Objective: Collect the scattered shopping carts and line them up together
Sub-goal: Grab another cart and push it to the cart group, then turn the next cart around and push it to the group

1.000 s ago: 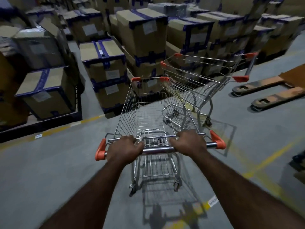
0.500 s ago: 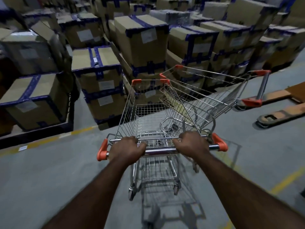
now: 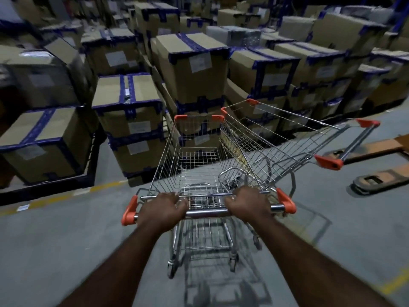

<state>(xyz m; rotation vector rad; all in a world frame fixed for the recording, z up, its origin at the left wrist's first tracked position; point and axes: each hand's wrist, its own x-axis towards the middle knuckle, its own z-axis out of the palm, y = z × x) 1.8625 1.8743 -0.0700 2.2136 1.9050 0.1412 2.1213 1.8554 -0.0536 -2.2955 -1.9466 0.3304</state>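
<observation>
**Both grips on one cart, a second cart just ahead to the right**

The left grip (image 3: 163, 210) and the right grip (image 3: 247, 204) are each curling tight round the handle bar (image 3: 205, 212) of a wire shopping cart (image 3: 194, 165), knuckles up, the left grip sitting just inside the bar's orange end cap (image 3: 129, 211). The basket is stretching straight forward from between the two grips. A second cart (image 3: 287, 138) is standing ahead and right of the right grip, angling away, its front corner lying just beside the held cart's front right corner and its own handle (image 3: 354, 142) pointing far right. Beyond both grips, taped cardboard boxes (image 3: 192, 69) are stacking up. Pallet-jack forks (image 3: 380, 180) are lying on the grey floor (image 3: 66, 251), well right of the right grip.
</observation>
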